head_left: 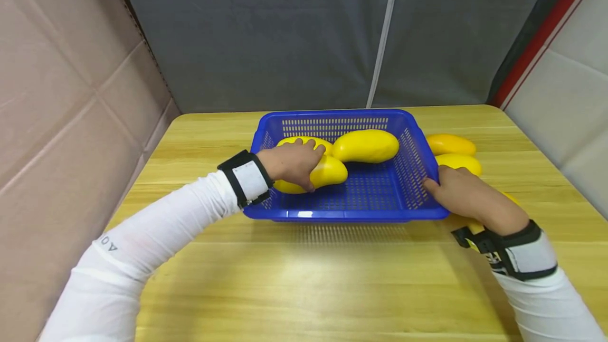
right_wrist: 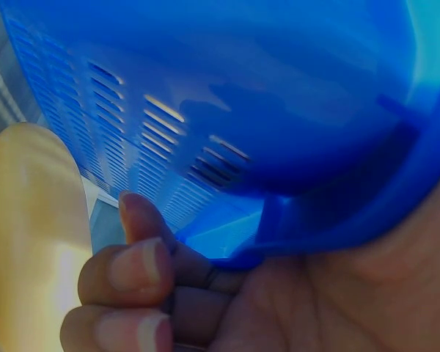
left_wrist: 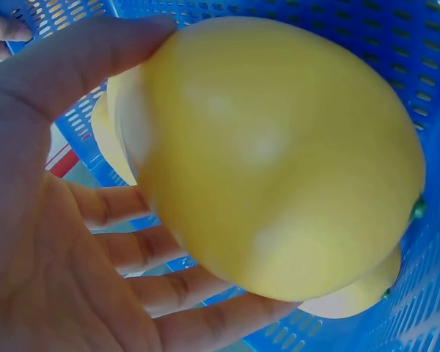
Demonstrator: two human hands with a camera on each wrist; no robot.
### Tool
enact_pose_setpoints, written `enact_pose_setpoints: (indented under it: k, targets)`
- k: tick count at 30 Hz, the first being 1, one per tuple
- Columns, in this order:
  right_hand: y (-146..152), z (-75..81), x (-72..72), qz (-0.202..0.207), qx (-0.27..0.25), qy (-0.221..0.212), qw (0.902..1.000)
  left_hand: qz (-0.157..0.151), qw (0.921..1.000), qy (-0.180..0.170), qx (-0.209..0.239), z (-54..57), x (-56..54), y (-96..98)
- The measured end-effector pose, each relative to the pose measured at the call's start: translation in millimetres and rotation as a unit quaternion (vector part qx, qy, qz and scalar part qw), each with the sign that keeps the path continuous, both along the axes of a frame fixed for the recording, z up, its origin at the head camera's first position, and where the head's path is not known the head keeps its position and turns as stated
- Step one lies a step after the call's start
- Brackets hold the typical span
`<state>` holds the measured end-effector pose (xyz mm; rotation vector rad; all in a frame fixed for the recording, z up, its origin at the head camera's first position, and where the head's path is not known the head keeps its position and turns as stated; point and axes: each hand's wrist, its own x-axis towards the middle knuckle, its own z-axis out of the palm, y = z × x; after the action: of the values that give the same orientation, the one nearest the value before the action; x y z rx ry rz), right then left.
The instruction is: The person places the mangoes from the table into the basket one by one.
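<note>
A blue plastic basket point(head_left: 342, 215) with slotted walls holds three yellow mangoes. My left hand point(head_left: 292, 162) reaches over its left side and grips the front mango point(head_left: 331, 171), thumb and fingers around it. In the left wrist view this mango point(left_wrist: 279, 154) fills the middle, a small green nub at its end. Behind it lies another mango point(head_left: 306, 141), partly covered by the hand; a third mango point(head_left: 366, 146) sits toward the back right. On the basket's right rim, my right hand point(head_left: 467, 194) holds on, its fingers curled under the edge in the right wrist view.
Right of the basket, an orange-yellow mango point(head_left: 450, 144) and a yellow mango point(head_left: 458, 162) lie on the wooden table point(head_left: 304, 284). More yellow shows partly hidden beneath the right wrist. A grey curtain point(head_left: 266, 41) stands behind, with padded walls on both sides.
</note>
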<state>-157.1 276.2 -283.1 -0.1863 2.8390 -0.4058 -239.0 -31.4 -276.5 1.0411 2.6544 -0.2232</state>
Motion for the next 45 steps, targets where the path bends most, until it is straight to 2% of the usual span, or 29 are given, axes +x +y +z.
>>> enact_pose_setpoints:
  k: [13, 30, 45]
  targets:
    - [-1.7, 0.2, -2.3, -0.005, 0.008, -0.007, 0.9999, 0.006, 0.9998, 0.012, -0.011, -5.5, 2.0, 1.0]
    - [-2.1, 0.5, -1.3, -0.013, 0.005, -0.014, 0.9998, -0.004, 0.9997, 0.008, -0.021, -15.2, 3.5, 2.8]
    - [-5.7, -0.4, -0.6, -0.002, 0.001, 0.003, 1.0000, 0.038, 0.9989, -0.014, -0.025, -13.4, 5.1, -3.2]
